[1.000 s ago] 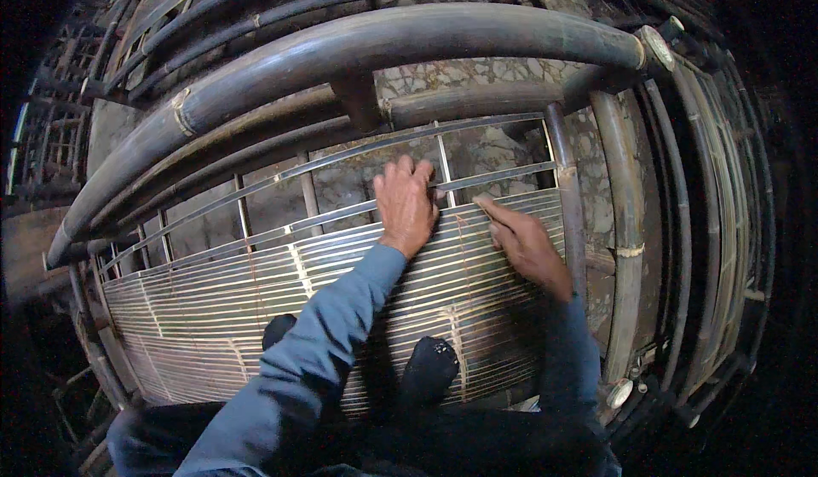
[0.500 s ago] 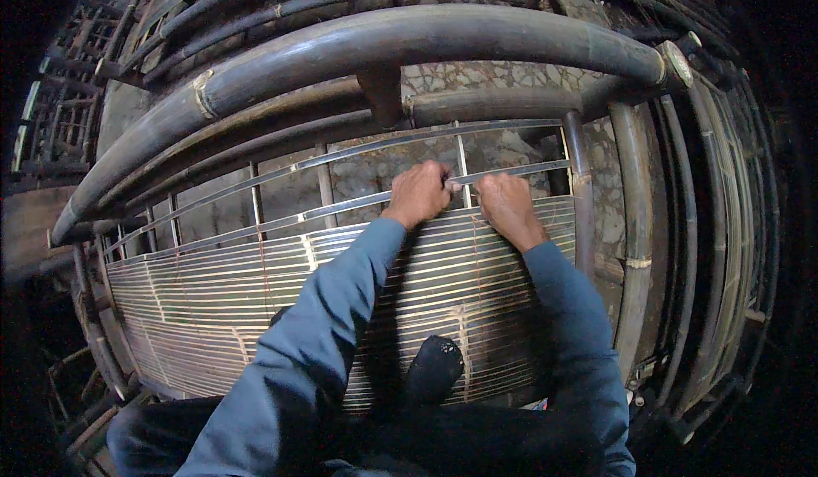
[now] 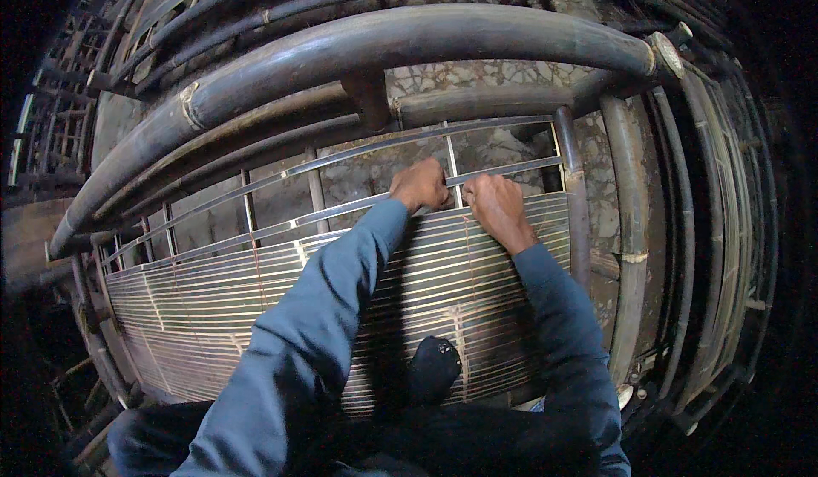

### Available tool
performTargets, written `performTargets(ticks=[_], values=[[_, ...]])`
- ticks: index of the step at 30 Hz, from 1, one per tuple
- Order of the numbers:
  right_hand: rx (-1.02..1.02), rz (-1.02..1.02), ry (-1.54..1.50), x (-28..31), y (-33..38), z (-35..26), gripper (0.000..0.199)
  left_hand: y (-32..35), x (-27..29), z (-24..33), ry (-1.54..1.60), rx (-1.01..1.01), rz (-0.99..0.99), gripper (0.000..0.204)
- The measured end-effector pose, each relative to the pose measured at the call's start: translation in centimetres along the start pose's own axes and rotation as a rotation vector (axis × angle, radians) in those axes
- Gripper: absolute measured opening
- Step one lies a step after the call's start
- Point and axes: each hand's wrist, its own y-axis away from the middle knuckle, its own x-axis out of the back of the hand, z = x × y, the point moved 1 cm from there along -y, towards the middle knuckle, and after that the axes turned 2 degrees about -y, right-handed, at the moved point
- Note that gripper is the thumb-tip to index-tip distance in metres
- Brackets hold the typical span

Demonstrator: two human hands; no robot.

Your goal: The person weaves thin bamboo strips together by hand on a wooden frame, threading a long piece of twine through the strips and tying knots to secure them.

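Head view: both hands sit side by side at the top edge of the slat panel [image 3: 256, 306], a mat of thin pale strips running left-right across the bamboo frame. Left hand [image 3: 420, 185] and right hand [image 3: 496, 208] are nearly touching, fists curled, and seem to be pinching the topmost slat [image 3: 341, 213] on either side of a thin upright rib [image 3: 452, 163]; exact grip hidden by the knuckles, can't tell what's between the fingers. Slat's long axis runs left-right with a slight bow, crossing directly under both hands; it extends far out to the person's left, only a short run to the right before the vertical post [image 3: 573, 187]. Both hands about equally near the rib. A thick bamboo pole [image 3: 409, 42] arches overhead, well clear. Dark foot [image 3: 433, 368] rests on the lower panel. Versus 1.0 s ago: hands were flat and spread apart on the woven area; by 0.5 s ago they had closed in and curled; now same spot.
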Motion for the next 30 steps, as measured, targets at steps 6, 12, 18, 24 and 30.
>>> performTargets(ticks=[6,12,18,24,30], values=[[-0.364,0.114,-0.559,1.9,2.9,1.6,0.025,0.7,0.0,-1.5,0.179,-0.186,-0.069,0.019],[-0.686,-0.379,-1.478,1.8,5.9,0.7,0.029,-1.9,2.3,-3.2,0.427,-0.092,-0.334,0.016],[-0.529,-0.283,-1.725,1.0,3.5,-2.4,0.053,-0.9,3.5,-2.9,0.544,-0.067,-0.527,0.02],[-0.488,-0.228,-1.343,-0.2,1.7,-1.7,0.012,-0.7,3.7,-2.0,0.511,-0.09,-0.527,0.022],[-0.33,-0.094,-1.219,-0.2,1.7,-2.8,0.014,-1.2,3.5,-2.9,0.591,-0.119,-0.572,0.023]])
